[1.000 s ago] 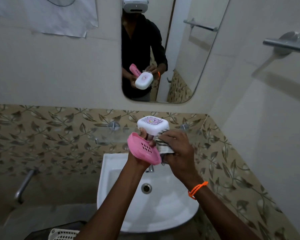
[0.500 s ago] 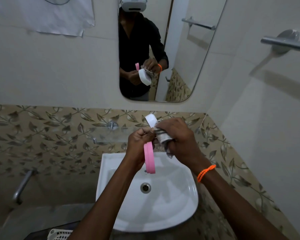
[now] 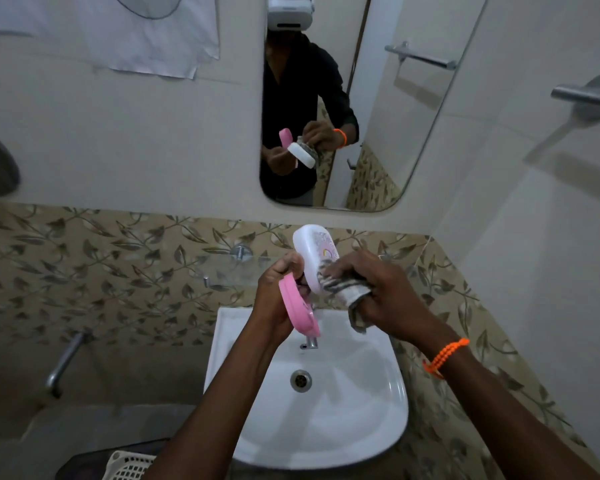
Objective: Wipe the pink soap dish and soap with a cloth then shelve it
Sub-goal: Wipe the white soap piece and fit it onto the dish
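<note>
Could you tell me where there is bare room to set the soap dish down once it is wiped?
The glass shelf left of the left hand looks bare. The sink basin around the drain is open too. It is crowded by the tap, beneath the soap dish and cloth.

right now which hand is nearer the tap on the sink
Left. The left hand holds the pink soap dish just above the tap; the right hand, pressing the cloth on the soap, is farther right.

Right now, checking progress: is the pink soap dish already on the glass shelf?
No, the left hand holds the pink soap dish above the sink, in front of the glass shelf.
</note>
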